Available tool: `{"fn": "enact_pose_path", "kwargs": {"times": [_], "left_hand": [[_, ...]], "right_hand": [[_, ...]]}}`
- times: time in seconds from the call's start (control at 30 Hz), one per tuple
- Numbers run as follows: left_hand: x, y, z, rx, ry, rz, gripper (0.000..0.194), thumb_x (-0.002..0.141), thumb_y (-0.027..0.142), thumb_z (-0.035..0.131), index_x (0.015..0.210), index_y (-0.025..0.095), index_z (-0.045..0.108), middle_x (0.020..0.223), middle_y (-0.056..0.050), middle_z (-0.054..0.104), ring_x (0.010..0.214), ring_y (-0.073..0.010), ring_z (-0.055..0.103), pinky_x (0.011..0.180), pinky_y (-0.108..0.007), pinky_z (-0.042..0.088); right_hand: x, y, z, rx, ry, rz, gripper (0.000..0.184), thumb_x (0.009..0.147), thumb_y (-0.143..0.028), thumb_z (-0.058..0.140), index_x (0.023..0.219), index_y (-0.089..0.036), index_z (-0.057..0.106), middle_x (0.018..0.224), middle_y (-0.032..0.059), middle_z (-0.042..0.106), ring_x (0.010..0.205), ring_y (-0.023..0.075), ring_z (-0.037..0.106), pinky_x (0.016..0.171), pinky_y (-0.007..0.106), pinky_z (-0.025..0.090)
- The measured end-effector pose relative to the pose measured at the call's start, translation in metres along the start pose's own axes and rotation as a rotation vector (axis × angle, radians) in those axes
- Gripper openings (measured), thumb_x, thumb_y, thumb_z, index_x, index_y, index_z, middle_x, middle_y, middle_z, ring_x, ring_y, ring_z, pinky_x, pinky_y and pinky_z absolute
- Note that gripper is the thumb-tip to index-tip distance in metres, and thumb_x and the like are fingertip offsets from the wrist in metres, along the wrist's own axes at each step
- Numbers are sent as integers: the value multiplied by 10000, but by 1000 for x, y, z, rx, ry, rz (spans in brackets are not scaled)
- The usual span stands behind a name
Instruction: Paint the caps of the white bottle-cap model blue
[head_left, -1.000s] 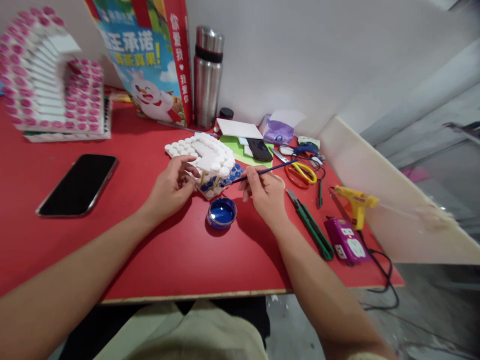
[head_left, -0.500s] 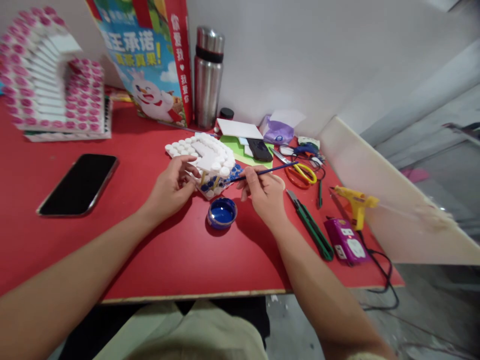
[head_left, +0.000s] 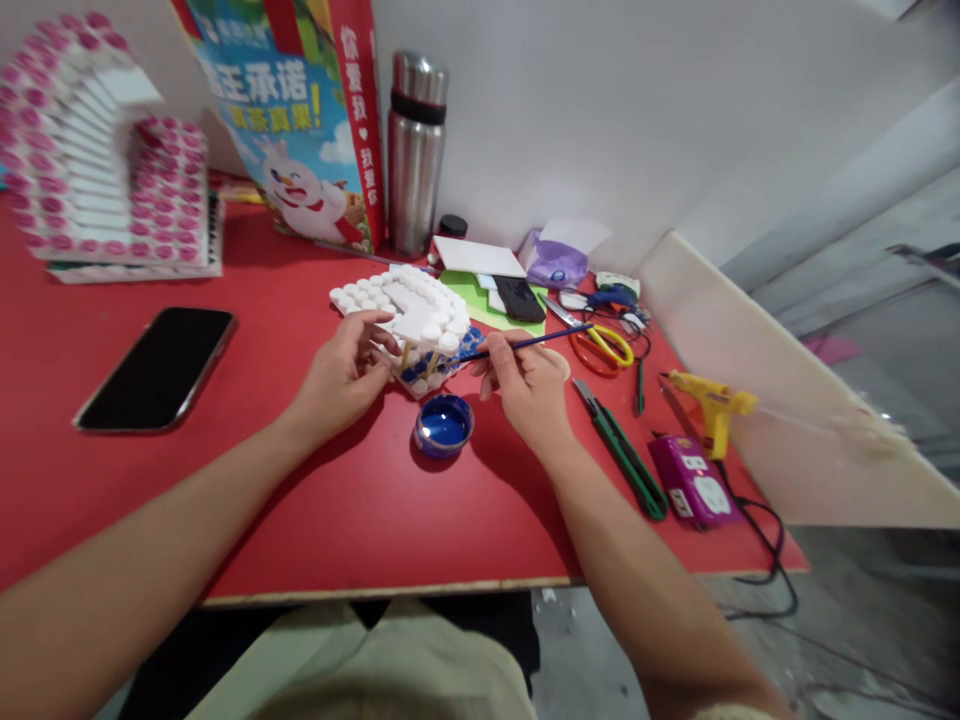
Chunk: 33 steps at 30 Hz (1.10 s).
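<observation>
the open, round jar of dark blue paint (head_left: 442, 427) sits between the 2 hands, just on the near side of the white, disc-covered model with blue lower discs (head_left: 420, 310), so a dropped wrist could tip it over the red tabletop (head_left: 375, 530); a slip of the slim dark blue paintbrush (head_left: 553, 337) could smear the white discs. the left hand (head_left: 337, 372), fingers bent, loosely grips the model's left side; the right hand (head_left: 531, 388) pinches the brush, held slanting, tip at the model
</observation>
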<state>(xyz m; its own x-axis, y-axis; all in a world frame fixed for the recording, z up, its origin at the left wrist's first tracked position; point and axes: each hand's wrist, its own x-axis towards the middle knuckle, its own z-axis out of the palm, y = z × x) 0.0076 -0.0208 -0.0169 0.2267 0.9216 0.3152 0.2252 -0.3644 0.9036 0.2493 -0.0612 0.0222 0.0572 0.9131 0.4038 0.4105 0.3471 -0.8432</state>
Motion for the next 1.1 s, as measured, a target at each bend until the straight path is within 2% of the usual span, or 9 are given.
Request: {"fn": "enact_pose_path", "kwargs": {"times": [0.47, 0.73, 0.87, 1.0, 1.1], "left_hand": [[0, 1, 0, 19, -7, 12, 491, 880, 235, 643, 1351, 186, 511, 1073, -68, 696, 781, -188, 695, 676, -339, 553], [1, -1, 0, 15, -12, 9, 500, 887, 233, 645, 1364, 192, 501, 1072, -68, 700, 765, -186, 685, 674, -344, 553], [0, 1, 0, 21, -16, 9, 499, 880, 220, 643, 1359, 190, 505, 1078, -67, 702, 773, -180, 689, 672, -332, 552], [0, 0, 0, 24, -8, 20, 498, 881, 220, 638, 1361, 182, 511, 1075, -66, 702, 759, -173, 691, 663, -324, 544], [0, -2, 0, 15, -2, 26, 504, 876, 225, 640, 1362, 178, 515, 1073, -66, 702, 763, -172, 692, 665, -323, 541]], "right_hand": [[1, 3, -3, -4, 14, 5, 485, 1067, -629, 586, 831, -221, 704, 697, 8, 745, 489, 132, 663, 557, 290, 549], [0, 0, -6, -22, -30, 12, 508, 1061, -688, 542, 896, -224, 667, 676, -4, 710, 500, 139, 667, 545, 290, 537], [1, 0, -7, -1, -10, 0, 470, 1078, -653, 539, 908, -228, 646, 743, -1, 712, 512, 126, 671, 533, 279, 525], [1, 1, -4, 4, -12, -25, 416, 1085, -583, 576, 887, -225, 653, 694, -13, 703, 483, 122, 662, 530, 274, 526], [0, -1, -4, 51, 17, -13, 424, 1046, -615, 630, 890, -225, 685, 689, -11, 708, 489, 126, 657, 509, 272, 523]]}}
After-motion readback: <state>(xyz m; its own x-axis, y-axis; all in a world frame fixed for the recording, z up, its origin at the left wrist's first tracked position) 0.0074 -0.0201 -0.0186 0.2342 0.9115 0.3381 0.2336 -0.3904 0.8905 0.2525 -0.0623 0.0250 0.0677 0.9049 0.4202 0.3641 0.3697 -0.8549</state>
